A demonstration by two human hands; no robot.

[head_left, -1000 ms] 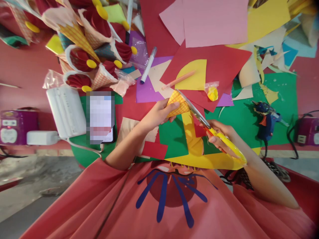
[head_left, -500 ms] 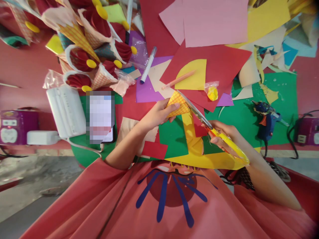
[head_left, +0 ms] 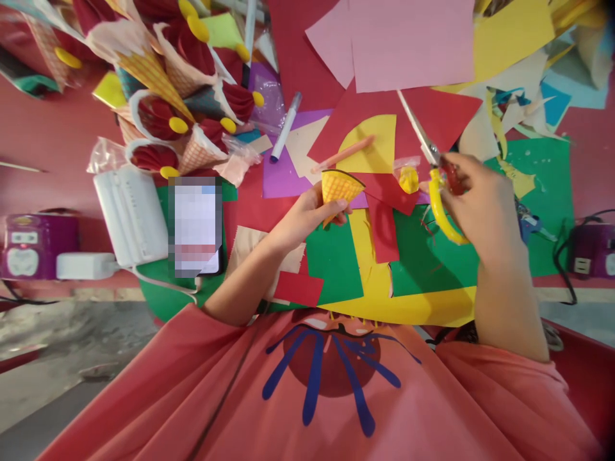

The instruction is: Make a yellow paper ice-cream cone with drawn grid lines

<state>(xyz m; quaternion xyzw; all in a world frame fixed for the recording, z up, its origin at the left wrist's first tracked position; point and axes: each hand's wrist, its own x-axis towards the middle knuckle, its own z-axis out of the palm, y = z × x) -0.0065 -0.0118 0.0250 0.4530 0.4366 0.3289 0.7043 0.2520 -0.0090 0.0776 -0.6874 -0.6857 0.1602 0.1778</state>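
My left hand [head_left: 314, 214] pinches a small yellow paper cone [head_left: 340, 189] with an orange waffle grid; its wide, dark-edged end faces up and its tip points down. Away to the right, my right hand [head_left: 478, 198] grips scissors [head_left: 442, 208] with yellow handles, their blades pointing up and left, apart from the cone. Between the hands lies a yellow lump in clear plastic [head_left: 408, 179]. Just above the cone rest a peach-coloured stick [head_left: 343, 153] and a yellow quarter-round paper piece [head_left: 379, 137].
Finished-looking waffle cones [head_left: 158, 118] crowd the upper left. Below them are a white box-shaped device [head_left: 129, 218] and a phone [head_left: 196, 224] on a cable. A marker [head_left: 286, 128] lies mid-table. A blue glue gun [head_left: 531, 221] shows partly behind my right wrist. Pink sheets [head_left: 413, 45] lie at the back.
The scissors have left the cone's edge, moving up and right with my right hand, and their blades have swung upward. My left hand has turned the cone so its wide end faces up.
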